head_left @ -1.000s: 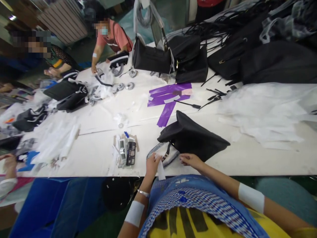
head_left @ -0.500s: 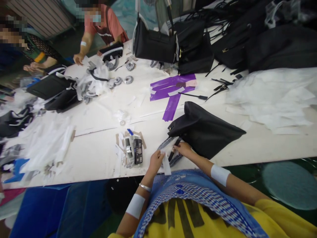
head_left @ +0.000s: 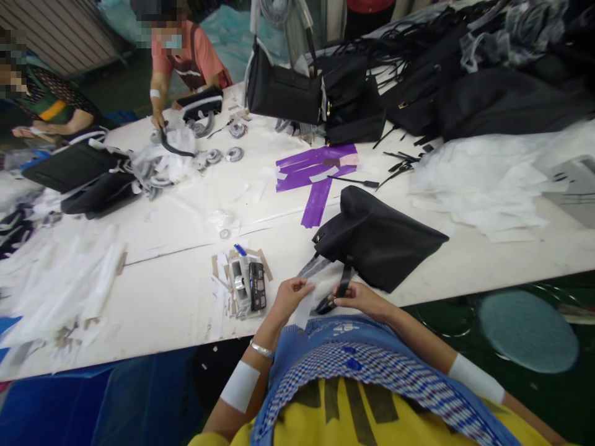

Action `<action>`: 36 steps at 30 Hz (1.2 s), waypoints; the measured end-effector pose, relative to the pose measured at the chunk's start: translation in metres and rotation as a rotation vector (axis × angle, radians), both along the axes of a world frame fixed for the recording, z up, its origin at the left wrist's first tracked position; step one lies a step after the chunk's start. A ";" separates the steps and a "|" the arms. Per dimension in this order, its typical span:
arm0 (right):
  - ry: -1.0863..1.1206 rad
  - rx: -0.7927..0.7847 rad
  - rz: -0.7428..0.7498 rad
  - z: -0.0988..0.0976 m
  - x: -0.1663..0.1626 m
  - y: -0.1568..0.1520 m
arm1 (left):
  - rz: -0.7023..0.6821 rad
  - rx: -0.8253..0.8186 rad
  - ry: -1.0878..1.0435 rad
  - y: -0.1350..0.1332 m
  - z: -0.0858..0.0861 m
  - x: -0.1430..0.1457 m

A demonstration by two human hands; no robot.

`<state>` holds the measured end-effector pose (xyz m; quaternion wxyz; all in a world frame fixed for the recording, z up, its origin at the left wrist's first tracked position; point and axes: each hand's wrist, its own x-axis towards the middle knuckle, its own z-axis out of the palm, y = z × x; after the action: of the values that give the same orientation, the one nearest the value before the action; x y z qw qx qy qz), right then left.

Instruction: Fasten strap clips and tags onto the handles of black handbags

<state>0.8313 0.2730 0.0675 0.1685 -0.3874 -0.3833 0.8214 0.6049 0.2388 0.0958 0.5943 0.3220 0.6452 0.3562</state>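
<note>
The left hand (head_left: 292,297) pinches a white strip (head_left: 304,311), and the right hand (head_left: 360,298) holds a dark strap (head_left: 344,282) beside a black bag (head_left: 383,238). Purple tape (head_left: 314,207) lies on the tabletop (head_left: 167,288) beyond; a co-worker (head_left: 207,59) stands at the far edge.

The right hand (head_left: 360,298), apart from the narrow black strap with metal fittings (head_left: 344,282) a second ago, now pinches it near its lower end with its fingers. That strap has swung away from the left hand (head_left: 289,296). The thin white paper strip (head_left: 303,311) in the left fingers now slants the other way, lower end leftward. A pink-shirted co-worker's hand (head_left: 158,119), off to the side half a second ago, is at the dark curved band (head_left: 173,149).
</note>
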 end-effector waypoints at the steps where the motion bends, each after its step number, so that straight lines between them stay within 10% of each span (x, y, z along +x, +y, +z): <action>1: 0.014 -0.021 -0.026 0.005 0.001 -0.001 | -0.001 -0.004 0.004 0.000 0.002 0.001; 10: 0.047 -0.007 -0.592 0.032 -0.003 0.007 | -0.143 -0.016 -0.037 -0.005 0.013 0.008; 18: 0.008 0.116 -0.764 0.031 -0.007 0.017 | -0.179 0.006 -0.007 -0.007 0.011 0.011; 36: -0.168 0.274 -0.393 0.024 -0.015 0.003 | -0.223 0.041 0.059 0.005 0.014 0.028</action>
<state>0.8167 0.2765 0.0918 0.3434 -0.4950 -0.4211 0.6781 0.6330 0.2437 0.1100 0.6043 0.4142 0.6153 0.2911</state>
